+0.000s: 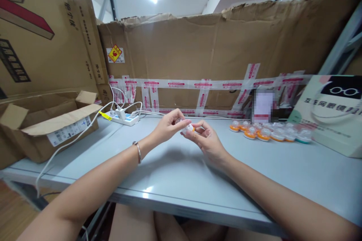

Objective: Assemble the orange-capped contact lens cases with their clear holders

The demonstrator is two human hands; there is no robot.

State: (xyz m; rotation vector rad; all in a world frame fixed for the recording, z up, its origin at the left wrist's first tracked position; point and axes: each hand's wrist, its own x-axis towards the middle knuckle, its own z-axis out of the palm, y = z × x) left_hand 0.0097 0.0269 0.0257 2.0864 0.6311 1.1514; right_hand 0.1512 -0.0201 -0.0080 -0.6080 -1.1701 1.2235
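Above the middle of the grey table, a small clear case with an orange rim [188, 129] is held between both hands. My left hand [171, 125], with a silver bracelet at the wrist, grips its left side with thumb and fingers. On its right side, the fingers of my right hand [207, 139] close round the orange edge. Fingers cover much of the case. Several similar clear cases [264, 134] with orange rims, and one with a green rim [304, 136], stand grouped on the table to the right.
The grey table [158, 180] runs across the view. An open cardboard box [42, 139] sits at left, beside a white power strip [124, 118] with cables. Tall taped cardboard [181, 52] lines the back. A pale green bag [333, 120] stands at right.
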